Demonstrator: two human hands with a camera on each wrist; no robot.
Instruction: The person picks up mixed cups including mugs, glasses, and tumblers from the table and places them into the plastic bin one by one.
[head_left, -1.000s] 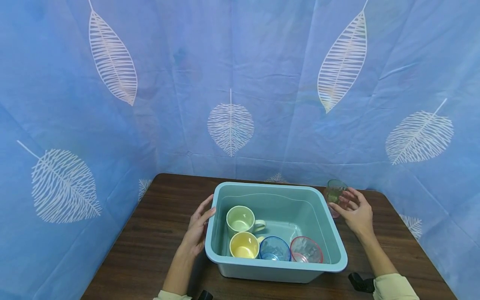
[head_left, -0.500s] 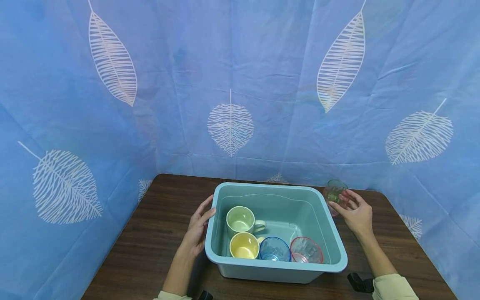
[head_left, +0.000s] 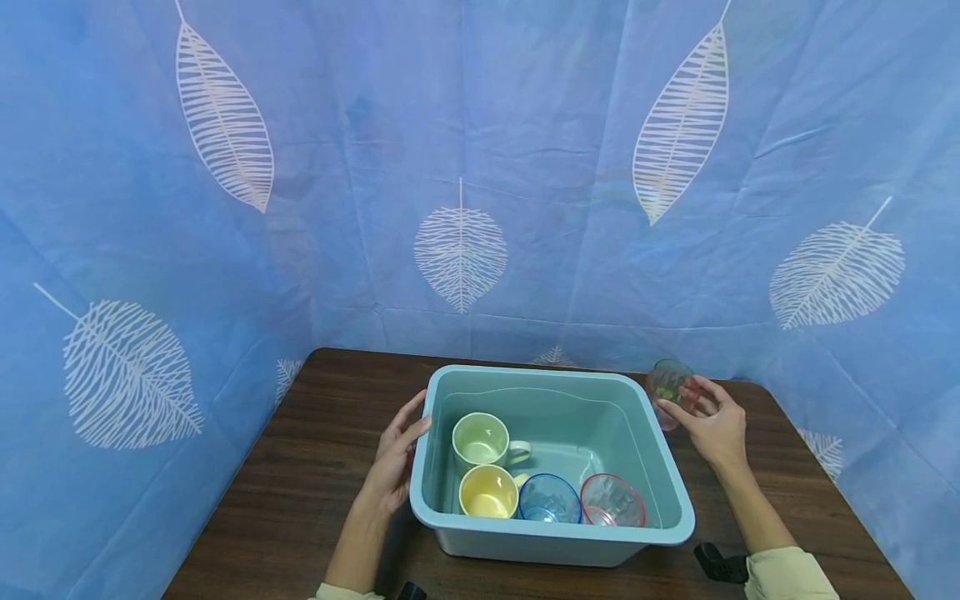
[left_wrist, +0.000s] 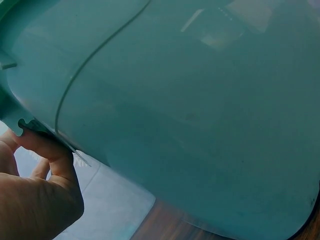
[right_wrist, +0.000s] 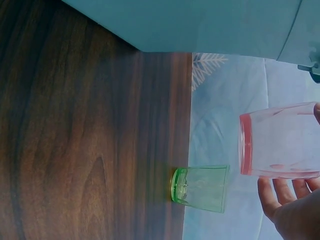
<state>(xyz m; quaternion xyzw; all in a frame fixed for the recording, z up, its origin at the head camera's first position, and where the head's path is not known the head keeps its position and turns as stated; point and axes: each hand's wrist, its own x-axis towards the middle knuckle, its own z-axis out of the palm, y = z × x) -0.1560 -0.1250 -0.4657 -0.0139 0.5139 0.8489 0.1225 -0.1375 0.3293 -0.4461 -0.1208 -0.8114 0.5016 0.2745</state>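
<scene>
In the head view my left hand holds the left rim of a blue-green plastic tub; the left wrist view has its bent fingers up under the lip. Beyond the tub's right side my right hand grips a clear drinking glass with a pink base, upright and raised above the table in the right wrist view. A green-tinted glass stands on the table farther back, overlapping the pink-based one in the head view.
Inside the tub sit a pale green mug, a yellow mug, a blue-rimmed glass and a red-rimmed glass. Around it is a dark wooden table, with a leaf-patterned blue curtain behind.
The pink-based glass in my right hand has risen slightly, with the hand in nearly the same spot. My left hand and the tub have stayed put.
</scene>
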